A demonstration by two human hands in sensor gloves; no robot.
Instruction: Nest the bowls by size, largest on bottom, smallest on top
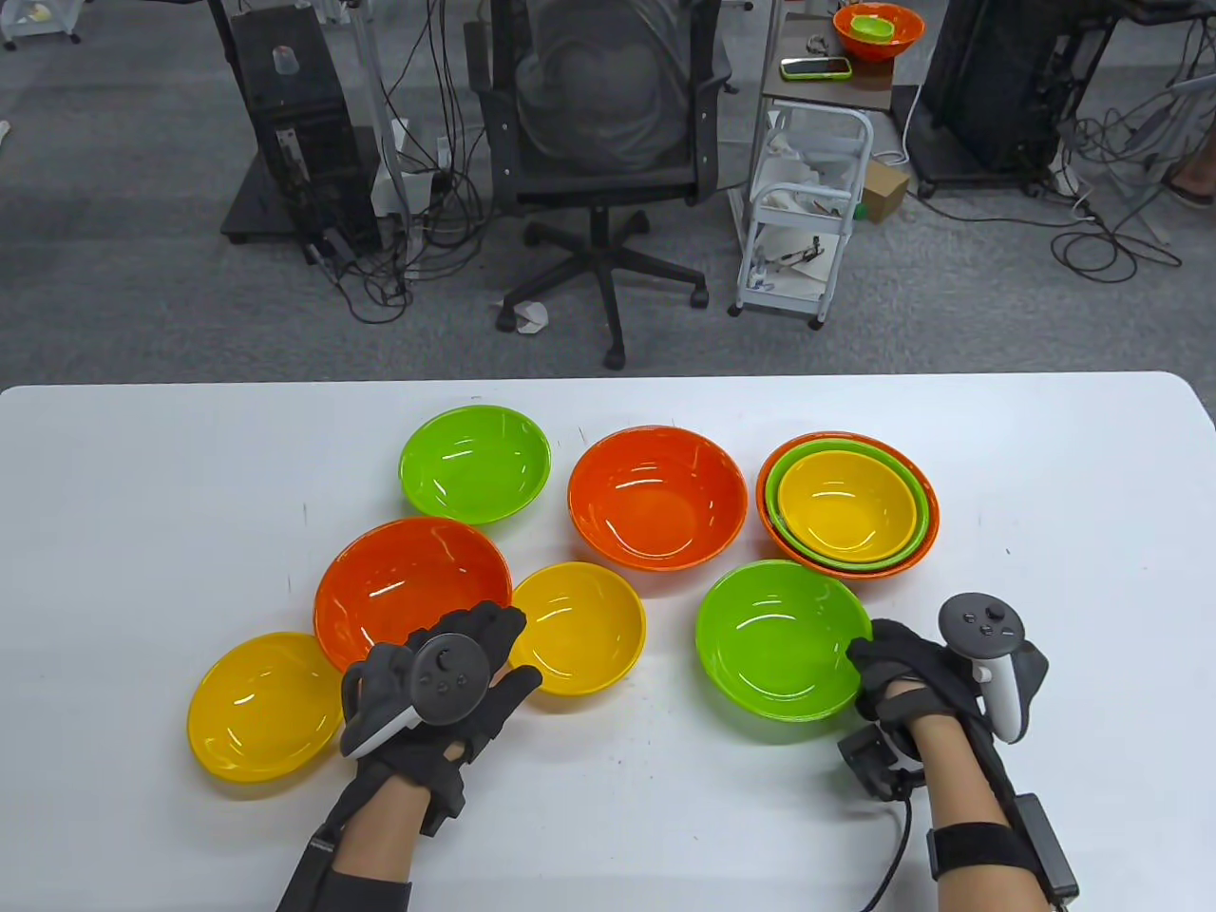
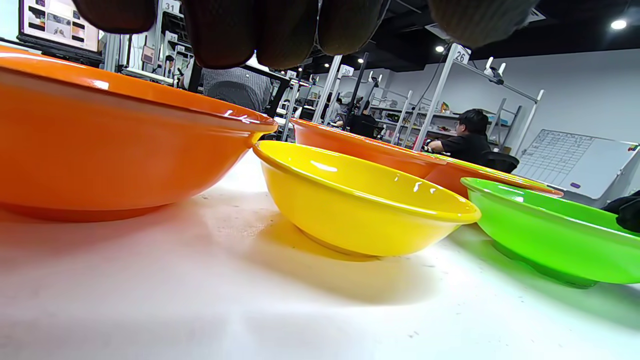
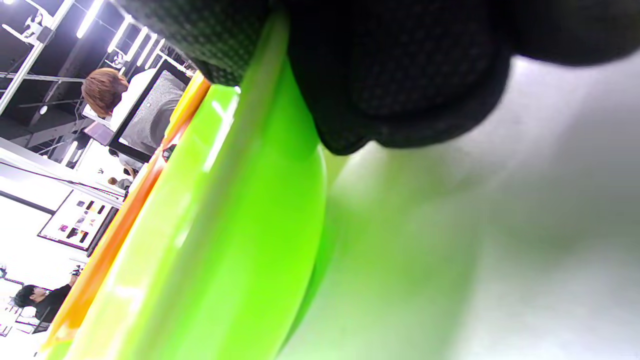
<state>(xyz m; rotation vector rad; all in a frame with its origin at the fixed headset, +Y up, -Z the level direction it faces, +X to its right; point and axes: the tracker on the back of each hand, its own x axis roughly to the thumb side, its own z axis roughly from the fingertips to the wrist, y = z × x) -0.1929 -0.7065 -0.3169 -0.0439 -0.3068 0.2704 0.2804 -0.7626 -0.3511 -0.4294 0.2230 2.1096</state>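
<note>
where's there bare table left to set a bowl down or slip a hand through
Free: the table's left end, beyond the far green bowl; its right end past the nested stack; the front strip between the left hand and right hand. Crowded: the middle, where the near orange bowl and middle yellow bowl nearly touch.

Beyond the white counter [image 1: 1045, 456] a black office chair [image 1: 600, 123] stands on grey carpet, a white rolling cart [image 1: 803, 204] to its right with a green-cased phone [image 1: 814, 67] on top, a black stand [image 1: 290, 123] at left.
</note>
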